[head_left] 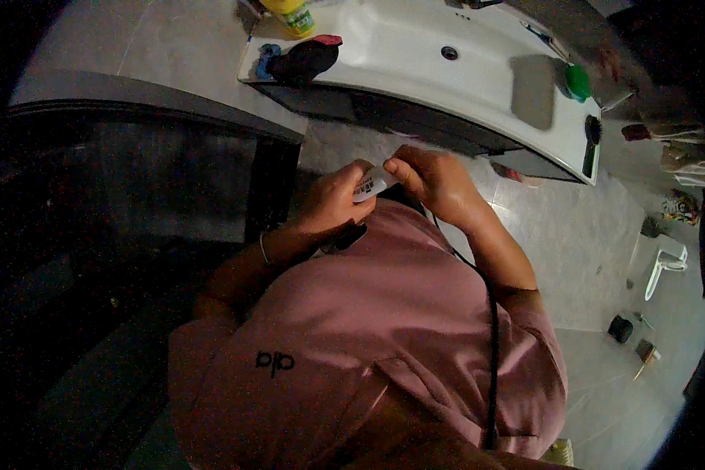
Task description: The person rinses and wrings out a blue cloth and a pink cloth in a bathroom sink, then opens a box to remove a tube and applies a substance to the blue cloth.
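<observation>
In front of my belly, both hands come together on a small, smooth whitish container (372,186) with dark print, perhaps a tube or bottle. My left hand (333,201) is closed around its body, thumb on top. My right hand (439,184) has its fingers curled, with the thumb and forefinger pinching the container's right end. Whether that end has a cap is hidden by the fingers. A black cord (491,345) runs down over my pink shirt from near the right hand.
Beyond my hands stands a white washbasin (415,35) with a dark cabinet front. On its left lie a dark cloth bundle (305,60) and a yellow tub (291,17). A green bottle (577,81) and a black brush (593,129) are at its right. A dark glass panel (149,172) is at left.
</observation>
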The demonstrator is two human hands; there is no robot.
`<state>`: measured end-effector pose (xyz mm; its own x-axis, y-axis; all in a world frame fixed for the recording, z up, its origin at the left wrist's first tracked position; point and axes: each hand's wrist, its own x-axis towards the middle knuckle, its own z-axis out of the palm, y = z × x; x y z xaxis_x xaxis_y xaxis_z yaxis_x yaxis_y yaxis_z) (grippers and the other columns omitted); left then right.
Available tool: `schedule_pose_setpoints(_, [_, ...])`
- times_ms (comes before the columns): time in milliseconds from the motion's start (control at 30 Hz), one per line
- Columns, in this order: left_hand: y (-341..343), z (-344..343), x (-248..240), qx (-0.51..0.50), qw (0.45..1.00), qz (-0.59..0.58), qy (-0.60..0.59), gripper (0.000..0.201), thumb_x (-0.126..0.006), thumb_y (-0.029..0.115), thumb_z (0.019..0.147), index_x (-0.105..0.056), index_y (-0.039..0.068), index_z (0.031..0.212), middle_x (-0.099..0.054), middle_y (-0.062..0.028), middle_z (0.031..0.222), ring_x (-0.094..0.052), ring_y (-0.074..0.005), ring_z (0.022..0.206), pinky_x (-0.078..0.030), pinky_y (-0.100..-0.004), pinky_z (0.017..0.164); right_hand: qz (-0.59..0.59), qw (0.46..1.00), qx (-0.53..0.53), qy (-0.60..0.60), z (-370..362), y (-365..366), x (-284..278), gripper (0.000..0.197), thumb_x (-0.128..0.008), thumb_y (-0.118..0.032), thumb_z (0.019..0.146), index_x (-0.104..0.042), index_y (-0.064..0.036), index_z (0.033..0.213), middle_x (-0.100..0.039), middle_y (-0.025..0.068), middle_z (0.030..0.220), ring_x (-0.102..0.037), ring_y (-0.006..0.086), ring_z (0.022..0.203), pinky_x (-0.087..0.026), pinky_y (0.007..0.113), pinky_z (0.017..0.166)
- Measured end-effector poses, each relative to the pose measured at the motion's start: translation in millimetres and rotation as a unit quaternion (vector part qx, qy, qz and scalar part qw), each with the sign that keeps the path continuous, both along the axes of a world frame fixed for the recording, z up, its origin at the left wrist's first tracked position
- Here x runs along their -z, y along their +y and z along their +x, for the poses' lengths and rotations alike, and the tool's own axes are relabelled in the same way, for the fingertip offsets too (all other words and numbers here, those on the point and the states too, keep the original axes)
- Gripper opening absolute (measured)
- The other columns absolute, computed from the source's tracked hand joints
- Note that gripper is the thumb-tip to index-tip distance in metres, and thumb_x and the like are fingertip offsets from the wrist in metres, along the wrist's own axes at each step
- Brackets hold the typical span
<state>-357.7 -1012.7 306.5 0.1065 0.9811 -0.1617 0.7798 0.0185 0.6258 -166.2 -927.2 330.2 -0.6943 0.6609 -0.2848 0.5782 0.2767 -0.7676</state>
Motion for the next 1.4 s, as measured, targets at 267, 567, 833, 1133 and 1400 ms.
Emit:
schedule_pose_setpoints(267, [1.0,9.3,17.7,-0.006,0.998,0.046,-0.041,0.035,-0.064,0.016,0.074,-0.049,0.003,0.103,-0.060,-0.0199,0.086,-0.060,-0.0379,0.081,-0.047,-0.0416,0.066,-0.034,0.993,0.045,0.108,14.5,-7.9,5.8,0.032,-0.062,-0.015,0.084,-0.054,-0.0060,0.113,-0.058,0.0104,0.103,-0.058,0.0193,0.085,-0.046,0.030,0.071])
schedule_pose_setpoints(567, [8.0,15.3,32.6,0.005,0.998,0.061,-0.028,0.039,-0.065,0.017,0.073,-0.050,0.004,0.106,-0.061,-0.0188,0.087,-0.060,-0.0376,0.082,-0.047,-0.0420,0.066,-0.139,0.904,0.082,0.395,45.4,12.5,40.9,0.030,-0.061,-0.018,0.085,-0.051,-0.0058,0.111,-0.053,0.0064,0.105,-0.055,0.0187,0.098,-0.046,0.029,0.076])
schedule_pose_setpoints(833, [4.2,32.9,33.0,0.015,0.996,0.073,-0.051,0.038,-0.066,0.017,0.073,-0.050,0.004,0.106,-0.061,-0.0178,0.089,-0.061,-0.0361,0.082,-0.048,-0.0399,0.068,-0.203,0.896,0.108,0.380,53.8,-10.3,60.6,0.026,-0.065,-0.011,0.081,-0.053,-0.0075,0.103,-0.054,0.0005,0.092,-0.050,0.0098,0.080,-0.039,0.022,0.065])
schedule_pose_setpoints(1133, [-0.8,38.7,33.4,0.035,0.997,0.055,-0.049,0.039,-0.069,0.018,0.073,-0.051,0.004,0.106,-0.062,-0.0175,0.087,-0.062,-0.0345,0.081,-0.048,-0.0386,0.068,0.013,0.925,0.064,0.374,52.3,-16.2,62.8,0.016,-0.069,-0.011,0.077,-0.063,-0.0059,0.091,-0.059,0.0048,0.088,-0.054,0.0155,0.080,-0.042,0.027,0.069])
schedule_pose_setpoints(1400, [8.1,28.1,49.5,0.135,0.955,0.194,-0.178,0.057,-0.073,0.029,0.075,-0.043,0.000,0.114,-0.049,-0.0137,0.100,-0.051,-0.0261,0.093,-0.041,-0.0344,0.083,0.045,0.912,0.051,0.405,49.5,-13.4,61.2,0.015,-0.068,-0.010,0.076,-0.061,-0.0040,0.088,-0.059,0.0072,0.087,-0.055,0.0191,0.080,-0.042,0.029,0.072])
